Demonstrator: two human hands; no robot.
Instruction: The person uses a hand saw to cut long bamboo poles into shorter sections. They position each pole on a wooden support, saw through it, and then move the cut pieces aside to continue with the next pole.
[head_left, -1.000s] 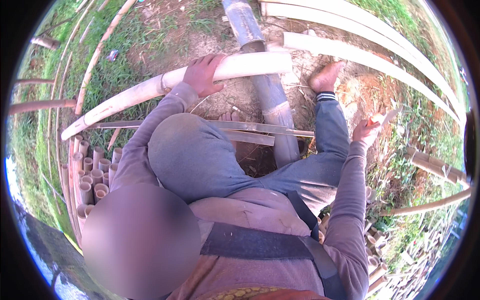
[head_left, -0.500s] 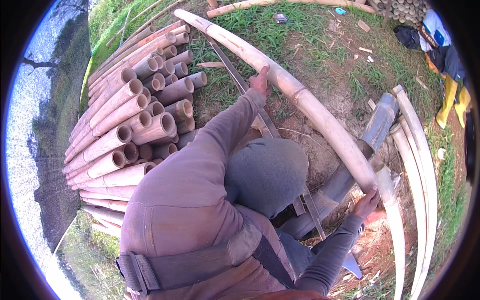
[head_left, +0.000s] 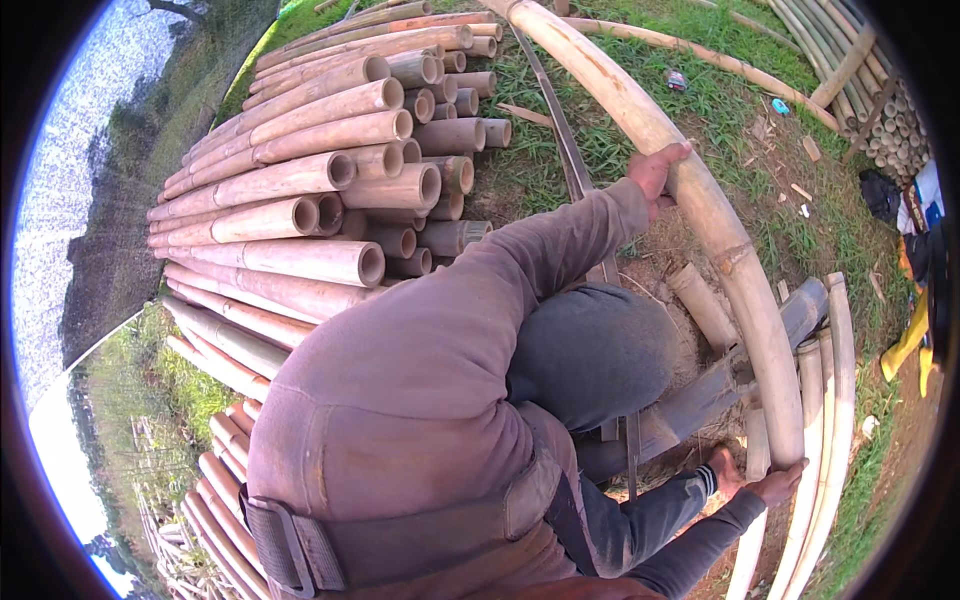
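A long, pale bamboo pole (head_left: 735, 255) crosses the right half of the view, its far end running out past the top edge. My left hand (head_left: 658, 178) grips its left side partway along, fingers wrapped round it. At the near end, my right hand (head_left: 778, 485) is closed on the pole's underside; the cut face there is hidden. Below the pole lies a thick, dark bamboo piece (head_left: 685, 412) on the ground, with a notch in its upper side. A short pale bamboo piece (head_left: 705, 308) leans against it.
A large stack of cut bamboo poles (head_left: 340, 172) fills the left. Slim bamboo strips (head_left: 838, 400) lie at the right. A dark flat bar (head_left: 560, 125) runs across the grass beside my left arm. Farther off are yellow boots (head_left: 908, 340) and another bamboo pile (head_left: 893, 135).
The view has swung left. Both hands have kept hold of the bamboo pole, whose near end has moved nearer, past the dark piece. The short bamboo piece has come into sight.
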